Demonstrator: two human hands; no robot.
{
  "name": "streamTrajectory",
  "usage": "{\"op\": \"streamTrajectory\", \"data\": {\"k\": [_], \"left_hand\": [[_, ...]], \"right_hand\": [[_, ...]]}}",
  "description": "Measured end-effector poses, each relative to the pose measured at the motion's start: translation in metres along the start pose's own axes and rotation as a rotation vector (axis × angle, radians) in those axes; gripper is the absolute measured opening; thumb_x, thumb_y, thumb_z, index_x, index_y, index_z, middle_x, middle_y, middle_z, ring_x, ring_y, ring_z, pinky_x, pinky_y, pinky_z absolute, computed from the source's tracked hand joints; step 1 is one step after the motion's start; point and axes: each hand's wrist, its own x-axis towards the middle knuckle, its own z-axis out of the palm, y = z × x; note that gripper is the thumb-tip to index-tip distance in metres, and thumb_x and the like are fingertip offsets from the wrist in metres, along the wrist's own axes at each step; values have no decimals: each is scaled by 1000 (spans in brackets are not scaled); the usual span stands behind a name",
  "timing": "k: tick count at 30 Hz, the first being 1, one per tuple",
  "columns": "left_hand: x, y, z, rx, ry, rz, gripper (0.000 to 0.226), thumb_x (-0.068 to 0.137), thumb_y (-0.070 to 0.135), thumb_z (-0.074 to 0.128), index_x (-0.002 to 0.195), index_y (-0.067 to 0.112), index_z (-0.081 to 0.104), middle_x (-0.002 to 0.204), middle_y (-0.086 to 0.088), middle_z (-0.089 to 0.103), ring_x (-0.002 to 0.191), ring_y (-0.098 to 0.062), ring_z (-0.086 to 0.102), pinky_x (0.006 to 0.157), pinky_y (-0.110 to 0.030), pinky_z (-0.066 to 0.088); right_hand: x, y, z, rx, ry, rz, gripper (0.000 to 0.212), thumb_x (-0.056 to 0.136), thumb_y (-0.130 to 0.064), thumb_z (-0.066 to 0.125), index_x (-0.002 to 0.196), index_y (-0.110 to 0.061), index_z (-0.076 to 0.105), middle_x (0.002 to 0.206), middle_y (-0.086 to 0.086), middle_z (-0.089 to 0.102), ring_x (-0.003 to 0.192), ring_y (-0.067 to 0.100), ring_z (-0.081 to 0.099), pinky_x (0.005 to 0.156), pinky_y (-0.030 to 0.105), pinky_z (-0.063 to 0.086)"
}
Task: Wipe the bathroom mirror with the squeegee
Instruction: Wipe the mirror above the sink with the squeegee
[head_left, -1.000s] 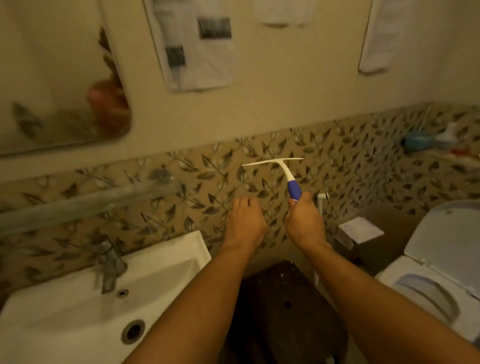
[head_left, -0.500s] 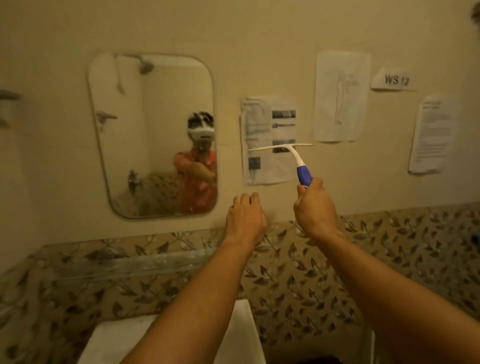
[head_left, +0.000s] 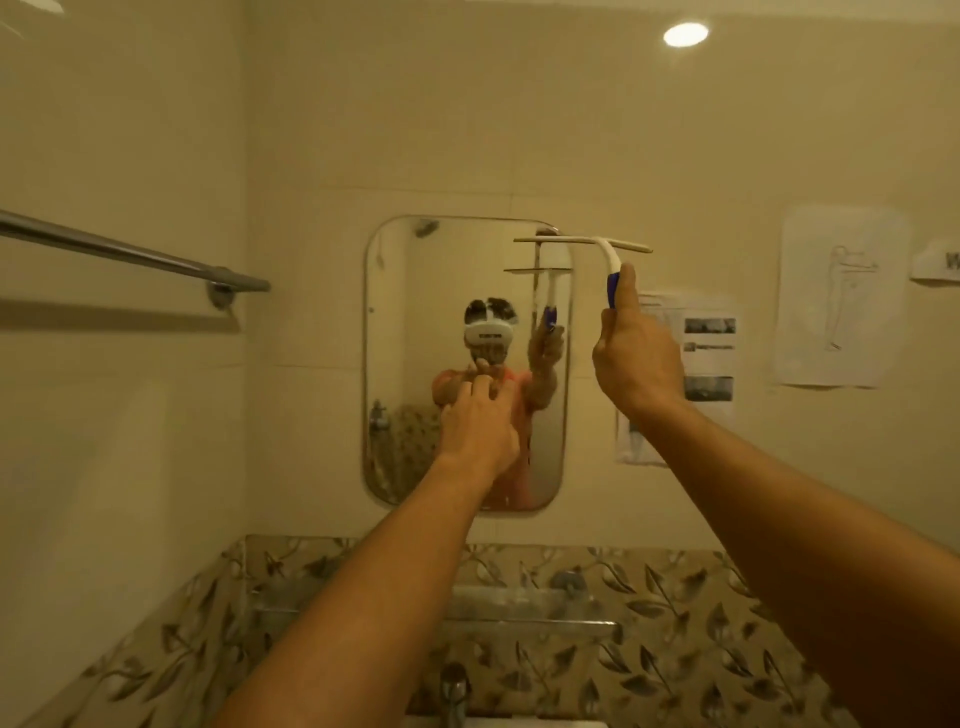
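Observation:
A rounded rectangular mirror (head_left: 415, 322) hangs on the cream wall straight ahead. My right hand (head_left: 636, 358) grips the blue handle of a white squeegee (head_left: 605, 249). Its blade lies level near the mirror's top right corner, half over the glass and half past the edge. I cannot tell whether the blade touches the glass. My left hand (head_left: 480, 423) is stretched toward the mirror's middle, holding nothing, fingers loosely apart. The mirror reflects a person in an orange top, both hands and the squeegee.
A metal towel rail (head_left: 130, 254) juts from the left wall. Printed papers (head_left: 696, 364) hang right of the mirror. Below runs a glass shelf (head_left: 519, 608) against leaf-patterned tiles, with a tap (head_left: 453, 691) at the bottom edge.
The view has tilted up and turned left, from sink and toilet to the mirror, now centred. My right hand has lifted the squeegee to the mirror's top right corner; my left hand followed toward the glass.

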Motion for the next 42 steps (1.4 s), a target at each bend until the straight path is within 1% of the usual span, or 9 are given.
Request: {"op": "streamTrajectory", "data": {"k": [3,8,11,14,20,22,25,35,42], "left_hand": [[15,-35,-4,53,-5,10,67,93,28,62,153,25,31,157,-8,29,142,-30,30,107,-47,43],[41,-75,3,97,-2,21,77,92,27,67,157,25,25,163,-9,20,149,-32,21,116,-48,34],[52,-91,12,122,-9,30,82,86,24,74,155,26,29,162,-11,20,145,-34,25,116,-48,33],[62,-104,24,125,-50,57,87,81,24,79,152,26,28,161,-14,18,145,-38,25,113,-50,37],[76,-115,42,129,-16,52,97,78,22,82,154,24,22,158,-18,19,145,-41,24,109,-49,39],[79,-114,47,145,21,48,95,80,21,79,154,25,21,157,-18,20,145,-40,24,108,-49,40],[82,-116,51,152,58,35,86,84,20,75,153,28,24,157,-18,20,144,-40,26,106,-49,41],[86,-118,60,168,76,1,70,93,18,63,154,26,30,158,-21,20,142,-43,29,109,-53,37],[86,-114,63,190,57,-16,79,92,17,68,156,25,24,159,-21,13,142,-42,25,110,-53,37]], "right_hand": [[14,-26,18,-14,31,-29,71,106,-23,41,158,-32,-6,84,10,55,69,25,56,59,43,53],[33,-57,40,-66,90,-56,63,107,-24,37,159,-29,1,81,11,57,59,19,48,48,28,32],[41,-74,52,-72,96,-52,62,107,-23,36,159,-29,2,80,10,56,57,17,46,46,27,28],[51,-84,67,-94,98,-62,62,107,-23,36,159,-31,4,80,11,57,57,17,47,46,26,30],[64,-89,89,-144,103,-60,63,106,-22,39,159,-29,5,79,10,53,59,18,50,54,37,51],[70,-88,95,-156,108,-62,66,106,-21,40,160,-28,1,77,7,50,57,15,47,53,34,46],[73,-88,101,-162,104,-56,68,106,-21,40,160,-27,-1,81,9,54,57,15,45,52,32,41],[78,-82,117,-174,102,-61,68,106,-23,38,160,-28,-4,87,13,58,62,19,51,53,34,44],[71,-73,122,-183,100,-79,69,105,-22,40,159,-26,-3,86,13,59,63,21,55,51,33,43]]}}
